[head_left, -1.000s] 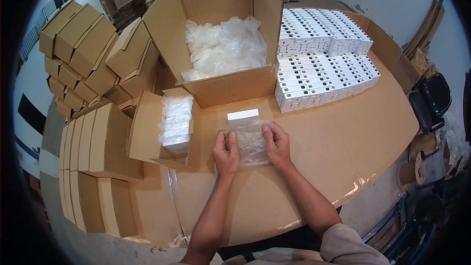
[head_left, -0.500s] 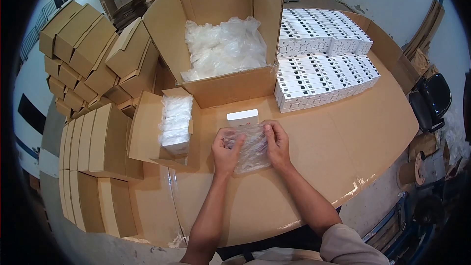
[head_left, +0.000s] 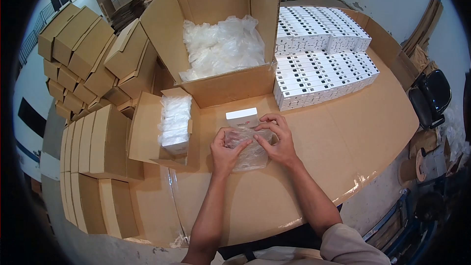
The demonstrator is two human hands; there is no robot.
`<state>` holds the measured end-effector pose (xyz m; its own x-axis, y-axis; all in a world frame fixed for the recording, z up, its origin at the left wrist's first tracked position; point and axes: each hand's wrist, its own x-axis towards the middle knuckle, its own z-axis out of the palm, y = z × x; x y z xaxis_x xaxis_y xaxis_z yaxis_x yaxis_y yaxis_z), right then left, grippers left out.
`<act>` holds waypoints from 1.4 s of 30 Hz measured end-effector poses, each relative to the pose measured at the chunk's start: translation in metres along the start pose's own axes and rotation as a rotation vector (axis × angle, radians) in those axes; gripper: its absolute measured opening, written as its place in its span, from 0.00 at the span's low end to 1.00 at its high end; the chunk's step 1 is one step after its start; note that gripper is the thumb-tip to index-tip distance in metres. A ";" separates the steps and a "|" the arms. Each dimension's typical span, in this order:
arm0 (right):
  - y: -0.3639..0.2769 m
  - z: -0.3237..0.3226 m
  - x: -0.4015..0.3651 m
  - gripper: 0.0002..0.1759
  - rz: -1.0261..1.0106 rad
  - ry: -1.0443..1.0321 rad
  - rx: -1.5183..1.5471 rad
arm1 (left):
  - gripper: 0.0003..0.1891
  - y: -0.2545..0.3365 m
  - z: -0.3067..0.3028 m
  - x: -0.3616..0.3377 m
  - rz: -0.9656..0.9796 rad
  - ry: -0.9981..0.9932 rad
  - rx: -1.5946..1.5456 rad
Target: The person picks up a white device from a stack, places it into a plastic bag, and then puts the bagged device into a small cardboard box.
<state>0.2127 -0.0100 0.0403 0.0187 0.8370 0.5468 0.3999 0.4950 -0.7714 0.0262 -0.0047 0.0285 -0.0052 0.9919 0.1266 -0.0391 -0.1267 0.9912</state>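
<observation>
Two bare hands meet at the middle of a cardboard-covered table (head_left: 338, 152), working at a crinkled clear plastic bag (head_left: 251, 161). The left hand (head_left: 223, 153) pinches the bag's left side, thumb on the near face and fingers curled behind. The right hand (head_left: 280, 143) is bent at the bag's upper right, thumb on the film and fingertips arched apart from it; whether they grip film cannot be told. Just beyond the bag lies a white box (head_left: 241, 114), its far end in plain view; the film and fingers hide its near end. To the left, an open carton (head_left: 147, 135) holds a row of film-wrapped pieces (head_left: 175, 117). Farther back, a large carton (head_left: 230, 90) holds a heap of clear film (head_left: 223, 44), with stacked white cartons (head_left: 326, 74) on its right. Handling the bag well probably calls for a firm left pinch as an anchor, with the right thumb rubbing lightly so the layers part without tearing. An upper edge held level and wrists low should avoid nudging the box.
</observation>
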 end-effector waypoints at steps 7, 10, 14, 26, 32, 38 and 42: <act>0.002 -0.004 0.000 0.08 0.043 0.017 0.019 | 0.24 0.012 -0.003 0.000 -0.124 -0.122 0.070; -0.004 -0.011 0.002 0.09 0.047 -0.039 0.048 | 0.23 0.005 -0.008 0.003 -0.151 -0.140 0.156; -0.012 -0.022 0.008 0.11 -0.084 -0.094 -0.118 | 0.24 -0.007 -0.012 0.007 -0.185 -0.135 0.217; -0.052 0.001 0.032 0.04 -0.253 -0.385 -0.398 | 0.21 0.011 -0.006 -0.001 -0.018 -0.167 0.313; -0.061 -0.002 0.042 0.05 -0.070 -0.506 -0.287 | 0.21 0.013 -0.011 -0.002 -0.192 -0.272 0.290; -0.036 -0.010 0.050 0.13 -0.091 -0.054 0.079 | 0.23 0.015 -0.016 0.000 -0.218 -0.229 0.286; 0.019 0.000 0.047 0.18 0.108 0.080 0.322 | 0.25 0.022 -0.021 0.002 -0.213 -0.162 0.353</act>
<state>0.2214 0.0387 0.0520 0.1219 0.8741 0.4702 0.0827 0.4631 -0.8824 0.0041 -0.0059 0.0495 0.1239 0.9867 -0.1048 0.3211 0.0601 0.9451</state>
